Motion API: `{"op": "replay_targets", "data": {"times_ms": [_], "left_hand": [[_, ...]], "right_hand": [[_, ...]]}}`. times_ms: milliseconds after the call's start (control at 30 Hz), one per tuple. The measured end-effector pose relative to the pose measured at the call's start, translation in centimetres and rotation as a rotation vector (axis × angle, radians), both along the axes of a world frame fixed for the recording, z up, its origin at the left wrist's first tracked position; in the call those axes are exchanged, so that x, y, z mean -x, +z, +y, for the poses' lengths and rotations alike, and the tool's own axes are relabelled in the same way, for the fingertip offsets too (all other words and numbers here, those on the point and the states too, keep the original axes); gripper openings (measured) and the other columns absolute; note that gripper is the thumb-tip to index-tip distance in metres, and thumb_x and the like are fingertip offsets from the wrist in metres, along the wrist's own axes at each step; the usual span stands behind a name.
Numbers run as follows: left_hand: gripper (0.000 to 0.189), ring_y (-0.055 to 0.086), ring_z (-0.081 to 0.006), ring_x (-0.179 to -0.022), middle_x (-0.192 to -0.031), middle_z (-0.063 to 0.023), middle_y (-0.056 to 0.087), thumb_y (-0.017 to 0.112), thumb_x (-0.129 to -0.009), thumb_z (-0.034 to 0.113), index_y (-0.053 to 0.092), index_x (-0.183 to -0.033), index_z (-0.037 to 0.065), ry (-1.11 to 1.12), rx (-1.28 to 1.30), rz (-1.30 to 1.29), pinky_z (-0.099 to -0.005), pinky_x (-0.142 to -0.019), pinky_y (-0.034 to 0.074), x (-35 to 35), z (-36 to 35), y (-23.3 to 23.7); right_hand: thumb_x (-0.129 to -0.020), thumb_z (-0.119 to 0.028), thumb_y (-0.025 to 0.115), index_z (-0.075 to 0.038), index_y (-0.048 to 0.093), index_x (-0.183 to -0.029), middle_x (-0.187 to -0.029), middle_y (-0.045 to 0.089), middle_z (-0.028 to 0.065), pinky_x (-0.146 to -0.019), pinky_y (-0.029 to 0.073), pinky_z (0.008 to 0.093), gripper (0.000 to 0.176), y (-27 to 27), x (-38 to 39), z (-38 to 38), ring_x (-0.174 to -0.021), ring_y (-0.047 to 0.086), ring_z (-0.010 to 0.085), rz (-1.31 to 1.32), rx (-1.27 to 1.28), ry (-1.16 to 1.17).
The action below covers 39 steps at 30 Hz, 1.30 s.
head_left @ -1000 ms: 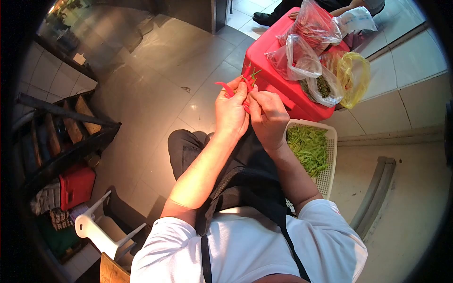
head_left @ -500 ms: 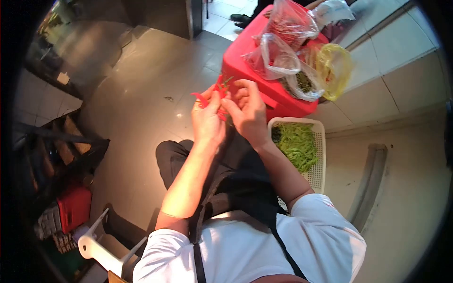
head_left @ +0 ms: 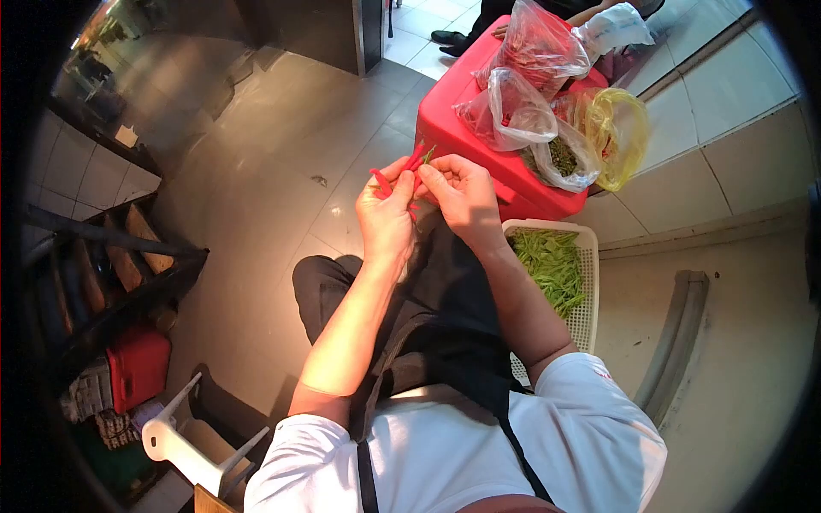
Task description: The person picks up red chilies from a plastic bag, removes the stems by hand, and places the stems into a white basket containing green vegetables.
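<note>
In my left hand [head_left: 386, 214] I hold several slim red chili peppers [head_left: 381, 182], which stick out past the thumb and fingers. My right hand [head_left: 466, 201] meets it in front of my knees, thumb and forefinger pinched at a chili near its green stem [head_left: 428, 156]. The fingertips hide exactly where the pinch lies. Just beyond both hands is a red plastic box [head_left: 436, 120] with bags on top. Beside my right forearm stands a white perforated basket [head_left: 590, 282] with a heap of thin green pieces [head_left: 552, 269], whose kind I cannot make out.
On the box sit a clear bag of red contents [head_left: 547, 51], another clear bag [head_left: 560, 158] with dark green bits, and a yellow bag [head_left: 623, 128]. Another person's dark shoe [head_left: 449, 38] shows behind it. A white stool [head_left: 184, 449] stands at lower left, near a dark rack [head_left: 111, 265].
My right hand's thumb and forefinger have closed in on the chili peppers; half a second ago its fingers were loosely curled beside them. The view has shifted slightly.
</note>
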<state>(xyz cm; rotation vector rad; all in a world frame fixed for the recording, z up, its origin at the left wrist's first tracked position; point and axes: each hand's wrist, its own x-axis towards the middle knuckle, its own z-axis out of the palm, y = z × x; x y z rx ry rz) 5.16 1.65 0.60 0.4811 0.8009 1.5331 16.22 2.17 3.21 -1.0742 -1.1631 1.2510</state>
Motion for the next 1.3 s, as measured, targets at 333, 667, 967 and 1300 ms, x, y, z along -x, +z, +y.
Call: {"op": "replay_targets", "data": {"times_ms": [333,667,967,1300], "left_hand": [[0.026,0.065,-0.0214,-0.093,-0.108,-0.0169,0.063,0.057,-0.093,0.001,0.054,-0.117,-0.010,0.036,0.038,-0.056,-0.0311,-0.085,0.056,-1.1,-0.7,-1.1],[0.026,0.064,-0.0205,-0.096,-0.110,-0.0164,0.063,0.054,-0.096,0.003,0.054,-0.118,-0.010,0.027,0.051,-0.132,-0.0294,-0.083,0.055,-1.4,-1.2,0.1],[0.026,0.066,-0.0151,-0.081,-0.100,-0.0117,0.067,0.062,-0.092,0.004,0.059,-0.115,-0.008,0.075,-0.106,0.296,-0.0261,-0.077,0.053,1.0,-0.5,-0.1],[0.022,0.066,-0.0146,-0.083,-0.097,-0.0121,0.068,0.062,-0.091,0.001,0.061,-0.111,-0.008,-0.051,-0.221,0.483,-0.0267,-0.075,0.054,1.2,-0.9,0.5]], "right_hand": [[-0.090,-0.006,0.057,0.007,0.063,-0.091,-0.075,0.066,0.0047,-0.059,0.046,0.0224,0.014,-2.6,-0.2,-0.2,-0.067,0.060,0.0055,-0.069,-0.025,-0.153],[-0.092,-0.003,0.058,0.006,0.061,-0.098,-0.081,0.065,0.0041,-0.059,0.045,0.0206,0.011,-1.7,0.9,-1.3,-0.066,0.058,0.0052,0.014,-0.161,-0.223],[-0.090,-0.008,0.064,0.006,0.062,-0.102,-0.084,0.066,0.0052,-0.063,0.047,0.0213,0.018,0.1,-0.8,-1.7,-0.076,0.061,0.0072,0.004,0.087,0.019],[-0.089,-0.012,0.061,0.001,0.063,-0.090,-0.075,0.059,-0.0033,-0.058,0.039,0.0199,0.013,1.6,-4.0,-0.5,-0.066,0.049,0.0017,-0.096,0.222,0.243]]}}
